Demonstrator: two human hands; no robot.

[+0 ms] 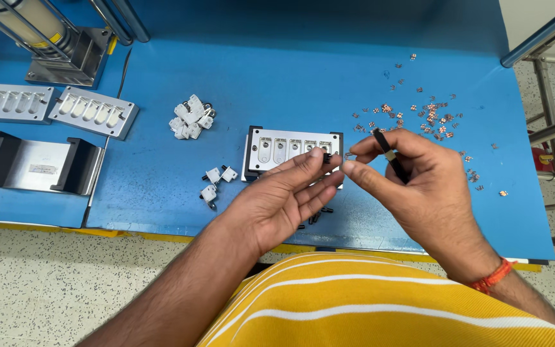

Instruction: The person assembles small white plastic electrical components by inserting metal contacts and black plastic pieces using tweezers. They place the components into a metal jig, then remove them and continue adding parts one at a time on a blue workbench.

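Observation:
My left hand (290,196) is held palm up over the blue table's front edge, pinching a tiny black part (326,156) at its fingertips. My right hand (412,177) meets it fingertip to fingertip, holding a small metal clip (349,155) between thumb and forefinger, with black tweezers (390,154) tucked in the same hand. Just behind the hands lies a metal jig plate (293,149) with a row of pockets.
Small white plastic switch housings form a pile (191,117) and three lie loose (216,182). Several copper contacts (428,119) are scattered at the right. Two metal jig plates (52,108), a black-ended holder (33,164) and a press (65,45) stand at the left. Black pins (316,215) lie beneath my left hand.

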